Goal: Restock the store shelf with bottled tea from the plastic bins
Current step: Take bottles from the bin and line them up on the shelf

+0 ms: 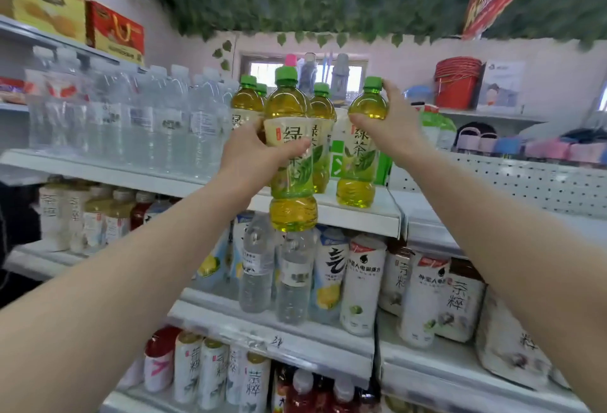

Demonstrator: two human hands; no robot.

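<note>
My left hand [253, 146] grips a green-capped bottle of green tea [290, 163] around its label, holding it in the air just in front of the upper shelf's edge [354, 215]. My right hand [391, 120] grips a second tea bottle [359, 150] by its shoulder near the cap; its base is on or just above the shelf, I cannot tell which. Behind them on the shelf stand other green tea bottles [248, 100]. No plastic bin is in view.
Clear water bottles [138, 117] fill the upper shelf to the left of the tea. Lower shelves hold white-labelled drinks [361, 284] and water bottles. A pegboard shelf [512, 179] with small goods runs to the right, with red buckets [456, 84] above.
</note>
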